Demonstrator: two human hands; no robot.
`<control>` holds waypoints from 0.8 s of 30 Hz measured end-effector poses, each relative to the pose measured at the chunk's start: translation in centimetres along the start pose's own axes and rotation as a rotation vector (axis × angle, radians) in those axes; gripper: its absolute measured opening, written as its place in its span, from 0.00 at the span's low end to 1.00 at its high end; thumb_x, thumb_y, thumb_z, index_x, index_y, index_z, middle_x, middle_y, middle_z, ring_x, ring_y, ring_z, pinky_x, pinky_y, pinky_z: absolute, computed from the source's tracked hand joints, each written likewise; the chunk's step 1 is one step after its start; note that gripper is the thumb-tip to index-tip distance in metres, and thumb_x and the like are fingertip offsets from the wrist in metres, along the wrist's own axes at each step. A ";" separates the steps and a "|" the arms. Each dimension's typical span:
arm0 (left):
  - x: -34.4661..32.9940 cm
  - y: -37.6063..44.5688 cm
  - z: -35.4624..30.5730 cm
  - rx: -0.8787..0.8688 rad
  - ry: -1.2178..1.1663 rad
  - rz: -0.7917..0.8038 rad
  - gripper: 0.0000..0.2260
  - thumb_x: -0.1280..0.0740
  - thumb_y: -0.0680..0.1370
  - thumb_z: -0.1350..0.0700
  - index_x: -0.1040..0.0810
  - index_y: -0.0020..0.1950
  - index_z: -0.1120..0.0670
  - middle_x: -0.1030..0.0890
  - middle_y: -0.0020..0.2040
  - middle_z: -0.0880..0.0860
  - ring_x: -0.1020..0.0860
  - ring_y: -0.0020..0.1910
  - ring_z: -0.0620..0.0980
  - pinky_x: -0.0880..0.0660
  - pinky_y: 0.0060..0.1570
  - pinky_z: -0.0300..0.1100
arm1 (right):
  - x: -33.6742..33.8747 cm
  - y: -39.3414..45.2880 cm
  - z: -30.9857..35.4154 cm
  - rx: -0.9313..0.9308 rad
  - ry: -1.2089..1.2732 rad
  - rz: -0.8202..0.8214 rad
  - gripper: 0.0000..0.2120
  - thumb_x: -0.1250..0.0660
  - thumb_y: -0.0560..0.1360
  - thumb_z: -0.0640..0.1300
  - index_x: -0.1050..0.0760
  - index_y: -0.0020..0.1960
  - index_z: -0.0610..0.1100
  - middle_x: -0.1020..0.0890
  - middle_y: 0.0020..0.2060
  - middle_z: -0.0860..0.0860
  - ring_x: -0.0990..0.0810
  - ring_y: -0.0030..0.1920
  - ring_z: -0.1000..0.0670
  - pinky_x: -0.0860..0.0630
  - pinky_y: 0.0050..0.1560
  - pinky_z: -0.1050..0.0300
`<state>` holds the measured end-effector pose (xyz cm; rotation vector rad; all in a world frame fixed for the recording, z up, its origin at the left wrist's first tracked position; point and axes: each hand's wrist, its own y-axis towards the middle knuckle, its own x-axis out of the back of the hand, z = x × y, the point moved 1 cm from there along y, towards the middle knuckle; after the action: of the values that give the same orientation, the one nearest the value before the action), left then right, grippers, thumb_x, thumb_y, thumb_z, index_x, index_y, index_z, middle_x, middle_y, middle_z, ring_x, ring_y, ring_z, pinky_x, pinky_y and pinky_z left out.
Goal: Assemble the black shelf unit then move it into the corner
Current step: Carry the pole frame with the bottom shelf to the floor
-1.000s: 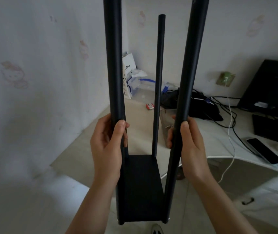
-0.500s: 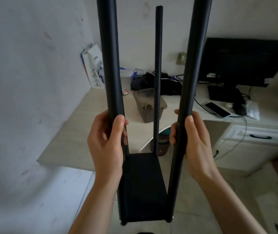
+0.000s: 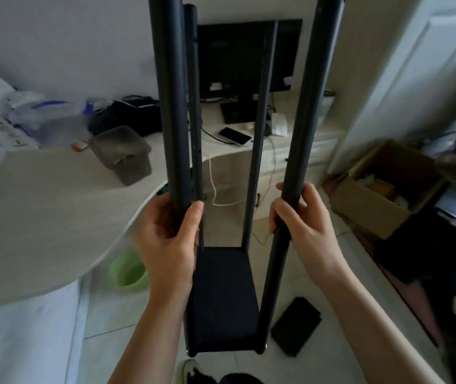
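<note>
The black shelf unit hangs upright in front of me above the floor: one low black shelf panel with long black posts rising out of frame. My left hand grips the near left post. My right hand grips the near right post. Two thinner-looking far posts stand behind. A loose black panel lies flat on the floor tiles to the right of the unit's foot.
A pale curved desk fills the left, bearing a grey plastic box, bags, a phone and a monitor. A green basket stands under the desk. An open cardboard box and clutter lie right. My shoe shows below.
The view has swung right and down, from the wall corner toward the monitor and the floor. The fourth post, the floor panel and the cardboard box have come into sight. Both hands keep their grips.
</note>
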<state>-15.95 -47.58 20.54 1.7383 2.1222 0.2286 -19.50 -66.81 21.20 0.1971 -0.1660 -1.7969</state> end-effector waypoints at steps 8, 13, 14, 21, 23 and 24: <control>-10.2 -9.4 3.7 0.169 -0.044 0.241 0.06 0.26 0.74 0.48 0.20 0.48 0.46 0.24 0.33 0.51 0.27 0.28 0.49 0.29 0.28 0.39 | 14.0 -5.6 1.3 -0.062 -0.083 -0.268 0.06 0.38 0.81 0.39 0.29 0.58 0.43 0.24 0.33 0.51 0.25 0.35 0.49 0.24 0.38 0.57; -15.1 -14.2 6.4 0.263 -0.013 0.388 0.05 0.27 0.75 0.48 0.20 0.45 0.47 0.25 0.31 0.52 0.27 0.27 0.49 0.29 0.27 0.39 | 20.7 -8.2 1.3 -0.116 -0.176 -0.458 0.06 0.38 0.81 0.40 0.30 0.57 0.41 0.23 0.34 0.50 0.24 0.35 0.47 0.24 0.41 0.40; -16.1 -14.8 7.0 0.284 -0.011 0.423 0.05 0.27 0.74 0.47 0.21 0.44 0.46 0.25 0.31 0.52 0.27 0.27 0.49 0.29 0.27 0.40 | 21.7 -8.7 1.1 -0.126 -0.187 -0.500 0.05 0.38 0.81 0.40 0.30 0.56 0.42 0.23 0.34 0.50 0.24 0.35 0.47 0.24 0.41 0.39; -21.3 -17.5 11.3 0.438 0.005 0.755 0.07 0.28 0.76 0.50 0.22 0.47 0.52 0.22 0.32 0.50 0.25 0.29 0.48 0.28 0.29 0.38 | 25.7 -12.7 -1.4 -0.239 -0.215 -0.736 0.02 0.39 0.82 0.38 0.31 0.54 0.41 0.25 0.34 0.47 0.25 0.35 0.46 0.25 0.40 0.43; -22.2 -17.9 12.8 0.479 0.031 0.883 0.03 0.29 0.79 0.55 0.21 0.50 0.53 0.21 0.35 0.50 0.23 0.31 0.47 0.26 0.32 0.36 | 25.9 -14.1 -2.4 -0.271 -0.220 -0.786 0.02 0.39 0.82 0.38 0.31 0.53 0.40 0.25 0.33 0.46 0.25 0.34 0.47 0.26 0.39 0.48; -22.7 -18.2 13.5 0.502 0.043 0.938 0.02 0.29 0.79 0.57 0.21 0.51 0.54 0.20 0.36 0.50 0.23 0.33 0.47 0.25 0.33 0.35 | 25.8 -14.8 -2.9 -0.296 -0.227 -0.807 0.01 0.39 0.81 0.37 0.31 0.52 0.41 0.25 0.34 0.46 0.25 0.34 0.49 0.26 0.38 0.52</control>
<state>-23.50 -75.11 5.96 2.9440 1.2780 -0.0378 -38.72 -88.49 13.98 -0.1849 0.0336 -2.6176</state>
